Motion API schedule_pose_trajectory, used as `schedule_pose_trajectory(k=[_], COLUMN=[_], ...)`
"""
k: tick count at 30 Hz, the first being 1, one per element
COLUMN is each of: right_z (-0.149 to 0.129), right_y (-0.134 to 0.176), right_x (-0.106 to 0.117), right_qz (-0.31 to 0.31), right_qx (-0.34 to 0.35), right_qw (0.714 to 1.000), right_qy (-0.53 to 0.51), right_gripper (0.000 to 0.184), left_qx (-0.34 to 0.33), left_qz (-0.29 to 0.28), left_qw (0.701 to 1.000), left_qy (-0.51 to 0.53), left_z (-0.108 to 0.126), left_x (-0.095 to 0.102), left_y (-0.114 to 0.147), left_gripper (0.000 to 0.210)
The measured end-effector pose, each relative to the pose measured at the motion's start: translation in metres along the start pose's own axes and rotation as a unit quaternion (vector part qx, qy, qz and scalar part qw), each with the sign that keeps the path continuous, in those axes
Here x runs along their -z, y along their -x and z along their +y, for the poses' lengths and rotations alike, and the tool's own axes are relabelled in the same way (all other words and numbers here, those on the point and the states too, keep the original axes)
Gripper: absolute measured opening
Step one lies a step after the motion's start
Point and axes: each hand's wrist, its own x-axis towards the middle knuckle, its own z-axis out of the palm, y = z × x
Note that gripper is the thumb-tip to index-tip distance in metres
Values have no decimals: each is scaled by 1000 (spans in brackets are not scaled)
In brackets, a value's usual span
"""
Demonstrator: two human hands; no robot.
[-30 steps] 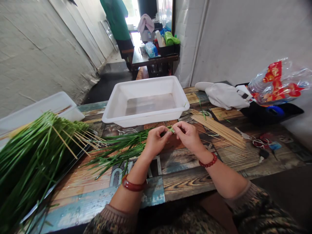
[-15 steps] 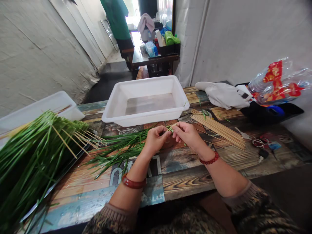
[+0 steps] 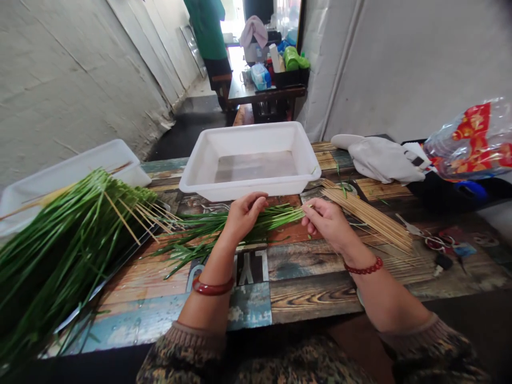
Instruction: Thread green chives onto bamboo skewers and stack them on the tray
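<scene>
The right hand (image 3: 323,218) pinches the pale ends of green stalks (image 3: 282,216) on a patterned surface (image 3: 308,293).
The left hand (image 3: 242,213) curls loosely over the stalks, thumb near its fingers; whether it grips any is unclear. They lie just short of a white tub (image 3: 248,190), between skewered greens (image 3: 80,224) at left and loose wooden skewers (image 3: 370,216) at right.

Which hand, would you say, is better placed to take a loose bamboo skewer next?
Probably the right hand: it is close to the loose bamboo skewers, though it is pinching some chives. The left hand is farther away.
</scene>
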Motion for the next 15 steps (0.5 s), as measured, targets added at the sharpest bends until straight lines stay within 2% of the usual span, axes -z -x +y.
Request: schedule_pose_trajectory(k=[3,5,6,10,15], right_z=[-3,-6,-9,-20,-26], right_y=[2,4,4,7,7], right_x=[6,7,7,7,17], right_qz=[39,62,76,146,185], right_qx=[53,97,114,139,104], right_qw=[997,991,987,964,926], right_qy=[-39,-63,-78,-172,-313], right_gripper=[28,25,24,21,25], left_qx=[-70,-76,-63,-10,1], left_qz=[-113,-169,-179,-156,-30], left_qw=[990,974,965,914,867], left_qy=[-51,-129,-182,-374,-498], left_z=[10,15,17,25,33], left_x=[2,3,5,32,80], left_y=[5,9,10,18,31], left_gripper=[48,62,62,39,39])
